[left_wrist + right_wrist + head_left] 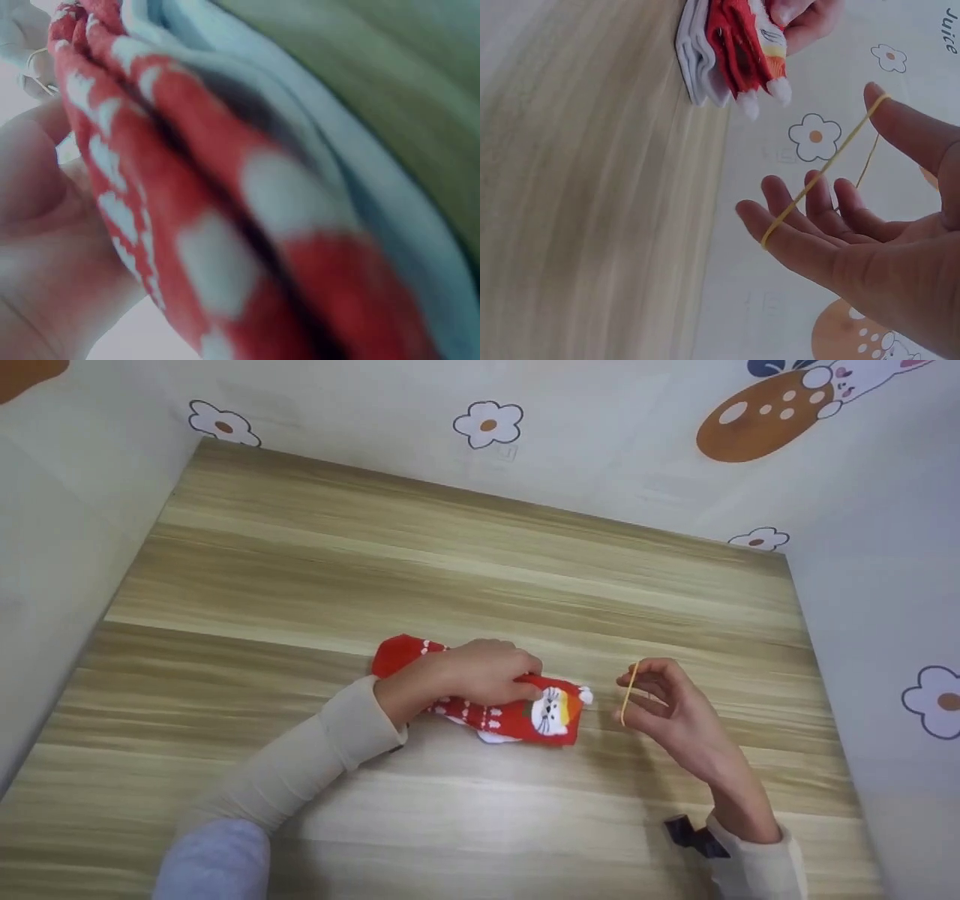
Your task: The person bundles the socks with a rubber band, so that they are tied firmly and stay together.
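On the tabletop my left hand (484,671) grips a stack of folded socks from above. The upper pair of red socks (551,727) has white patterns, a cat face and small white pompoms at the cuff end. White socks (697,64) lie layered against the red ones, in a bundle folded flat. To the right, apart from the bundle, my right hand (679,727) is raised with thumb and fingers spread. A thin yellow rubber band (821,174) is stretched round its thumb and fingers. Close up, the left wrist view shows the red knit blurred.
The wood-grain table (450,562) meets a pale wall (360,405) with flower prints at the back, and more walls stand at both sides. A black strap piece (697,838) sits by the right sleeve cuff.
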The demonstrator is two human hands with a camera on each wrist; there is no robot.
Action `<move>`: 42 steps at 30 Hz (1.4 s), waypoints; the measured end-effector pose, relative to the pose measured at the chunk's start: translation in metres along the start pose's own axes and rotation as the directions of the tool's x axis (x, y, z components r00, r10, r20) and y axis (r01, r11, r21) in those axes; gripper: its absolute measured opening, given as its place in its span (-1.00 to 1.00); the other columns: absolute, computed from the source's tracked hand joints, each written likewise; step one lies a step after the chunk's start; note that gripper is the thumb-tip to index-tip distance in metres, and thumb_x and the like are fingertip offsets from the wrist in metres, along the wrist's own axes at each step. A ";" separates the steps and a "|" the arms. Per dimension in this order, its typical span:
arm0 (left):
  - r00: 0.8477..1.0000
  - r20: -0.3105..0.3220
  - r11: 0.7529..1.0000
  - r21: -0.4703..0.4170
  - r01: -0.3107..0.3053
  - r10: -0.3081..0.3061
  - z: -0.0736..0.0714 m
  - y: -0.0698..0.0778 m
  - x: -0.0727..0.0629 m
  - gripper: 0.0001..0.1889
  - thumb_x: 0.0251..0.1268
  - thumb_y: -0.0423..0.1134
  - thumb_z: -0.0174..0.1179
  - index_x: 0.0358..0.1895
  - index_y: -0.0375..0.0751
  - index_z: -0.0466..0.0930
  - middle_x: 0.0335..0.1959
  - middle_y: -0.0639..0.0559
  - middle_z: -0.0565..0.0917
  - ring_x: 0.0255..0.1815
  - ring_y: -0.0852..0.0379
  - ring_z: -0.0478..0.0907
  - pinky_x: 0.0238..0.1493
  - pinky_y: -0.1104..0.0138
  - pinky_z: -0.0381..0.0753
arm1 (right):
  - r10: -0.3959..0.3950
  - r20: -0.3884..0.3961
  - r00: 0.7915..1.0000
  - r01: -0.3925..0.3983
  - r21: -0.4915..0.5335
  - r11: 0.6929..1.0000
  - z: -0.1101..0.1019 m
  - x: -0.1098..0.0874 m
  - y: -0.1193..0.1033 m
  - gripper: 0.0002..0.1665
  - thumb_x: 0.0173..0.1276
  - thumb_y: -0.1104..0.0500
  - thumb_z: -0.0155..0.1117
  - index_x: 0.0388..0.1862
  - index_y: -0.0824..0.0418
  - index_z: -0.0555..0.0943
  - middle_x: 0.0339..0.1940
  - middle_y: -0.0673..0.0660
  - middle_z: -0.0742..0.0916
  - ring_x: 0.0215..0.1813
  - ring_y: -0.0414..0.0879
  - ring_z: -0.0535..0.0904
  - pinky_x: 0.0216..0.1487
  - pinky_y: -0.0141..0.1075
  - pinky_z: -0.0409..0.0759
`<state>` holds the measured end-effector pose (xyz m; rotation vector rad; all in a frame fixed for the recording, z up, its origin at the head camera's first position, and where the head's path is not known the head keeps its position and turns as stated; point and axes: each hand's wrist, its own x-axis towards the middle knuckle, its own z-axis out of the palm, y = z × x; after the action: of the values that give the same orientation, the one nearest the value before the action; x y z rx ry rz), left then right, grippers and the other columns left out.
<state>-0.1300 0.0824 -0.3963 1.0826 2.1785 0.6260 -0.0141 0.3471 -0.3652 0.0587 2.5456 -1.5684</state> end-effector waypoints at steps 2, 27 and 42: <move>1.000 -0.013 1.000 0.004 -0.016 0.017 0.000 0.000 0.000 -0.59 0.45 0.01 0.25 0.23 -0.09 0.60 0.02 0.04 0.72 -0.02 0.11 0.62 0.13 0.14 0.63 | -0.001 0.027 1.000 0.002 -0.031 1.000 0.001 0.001 -0.001 -0.34 0.21 0.51 0.43 0.22 0.42 0.34 0.21 0.28 0.59 0.34 -0.05 0.57 0.38 -0.41 0.52; 0.974 -0.184 0.991 0.006 -0.135 0.134 0.001 0.009 0.000 -0.66 0.40 0.01 0.29 0.10 -0.06 0.63 -0.19 0.09 0.75 -0.19 0.14 0.62 -0.05 0.26 0.61 | -0.091 0.237 0.967 0.192 -0.449 0.872 0.034 0.019 -0.041 -0.02 0.15 0.28 0.59 0.47 0.19 0.25 0.45 0.23 0.50 0.42 0.14 0.47 0.45 0.12 0.45; 0.936 -0.282 0.974 -0.014 -0.225 0.212 0.003 0.013 -0.001 -0.74 0.46 -0.03 0.21 0.09 0.00 0.62 -0.27 0.12 0.74 -0.29 0.18 0.61 -0.18 0.36 0.58 | -0.060 0.163 0.985 0.128 -0.448 0.885 0.039 0.037 -0.029 -0.52 0.23 0.26 0.53 0.11 0.14 0.58 -0.07 0.08 0.72 -0.08 -0.02 0.60 -0.03 -0.16 0.60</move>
<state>-0.1209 0.0894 -0.3898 1.2896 2.2815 0.9771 -0.0500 0.2981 -0.3622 -0.2290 2.7567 -0.9146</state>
